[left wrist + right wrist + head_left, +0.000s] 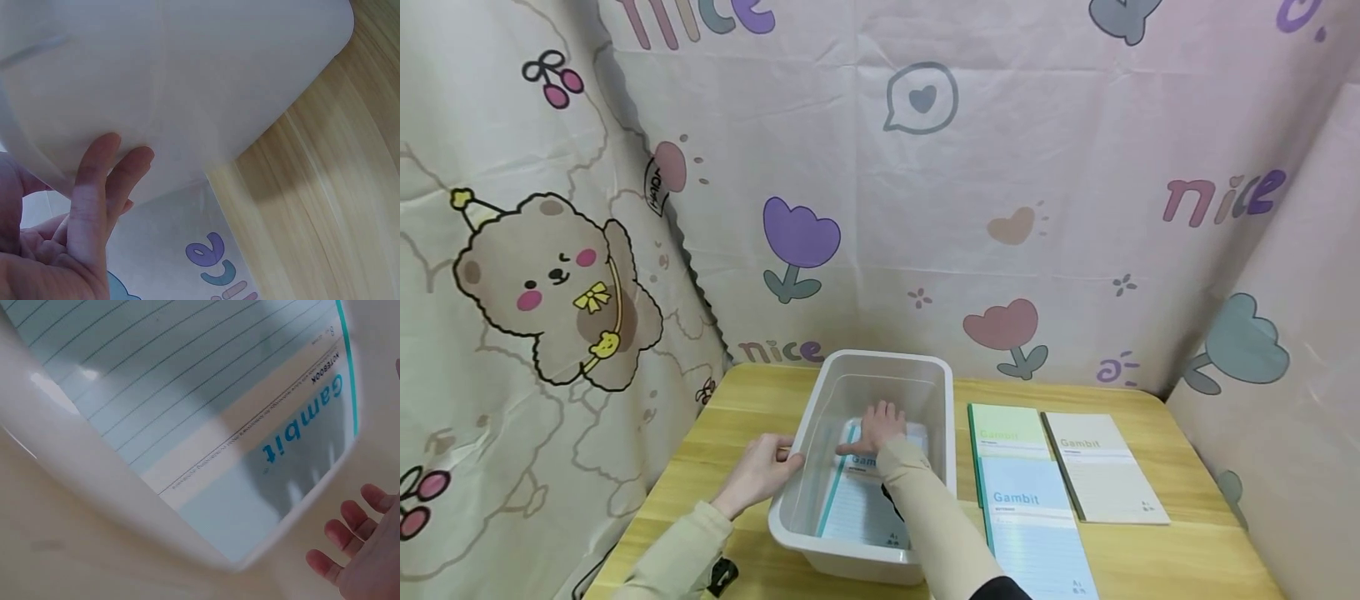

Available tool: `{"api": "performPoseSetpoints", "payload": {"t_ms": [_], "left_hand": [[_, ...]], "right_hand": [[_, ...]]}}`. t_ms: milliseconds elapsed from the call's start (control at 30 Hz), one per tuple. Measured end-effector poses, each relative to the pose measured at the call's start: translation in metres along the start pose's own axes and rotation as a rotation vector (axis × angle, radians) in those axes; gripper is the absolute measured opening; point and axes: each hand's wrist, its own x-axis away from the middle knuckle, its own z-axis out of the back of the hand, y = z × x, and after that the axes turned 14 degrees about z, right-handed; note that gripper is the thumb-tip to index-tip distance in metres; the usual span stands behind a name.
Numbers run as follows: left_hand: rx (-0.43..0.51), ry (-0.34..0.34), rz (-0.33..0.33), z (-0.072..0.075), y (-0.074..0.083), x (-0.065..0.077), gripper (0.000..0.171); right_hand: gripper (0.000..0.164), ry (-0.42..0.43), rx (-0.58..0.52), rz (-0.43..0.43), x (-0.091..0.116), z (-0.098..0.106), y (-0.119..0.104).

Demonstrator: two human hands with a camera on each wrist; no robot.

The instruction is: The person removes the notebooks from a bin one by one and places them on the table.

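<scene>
A light-coloured plastic bin stands on the table, with a blue Gambit notebook lying flat on its floor, cover up. My left hand holds the bin's left rim; in the left wrist view its fingers press the outer wall. My right hand reaches down inside the bin, fingers spread, over the upper end of the notebook. In the right wrist view the fingers of the right hand hold nothing and point at the bin wall beside the notebook.
Right of the bin lie a green notebook, another blue notebook overlapping it, and a beige notebook. Patterned cloth hangs behind the wooden table and at both sides.
</scene>
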Motion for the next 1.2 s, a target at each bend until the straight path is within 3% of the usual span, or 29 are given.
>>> {"api": "performPoseSetpoints", "payload": {"t_ms": [133, 400, 533, 767, 1200], "left_hand": [[-0.001, -0.001, -0.013, 0.001, 0.0, 0.0, 0.035], [-0.003, -0.006, -0.029, 0.004, -0.001, 0.001, 0.035], [-0.001, -0.001, -0.016, 0.003, 0.0, 0.001, 0.035], [0.01, -0.01, -0.022, 0.001, 0.0, 0.0, 0.035], [0.008, -0.013, -0.034, 0.0, 0.0, 0.001, 0.035]], "right_hand": [[0.105, -0.017, 0.032, -0.003, 0.003, 0.0, -0.002], [0.112, -0.115, -0.057, -0.019, 0.002, -0.01, -0.005], [0.11, -0.104, -0.099, -0.025, 0.001, -0.017, -0.002], [0.11, -0.086, 0.005, -0.004, 0.005, -0.019, 0.0], [0.116, -0.095, 0.009, 0.007, 0.004, -0.028, 0.004]]}}
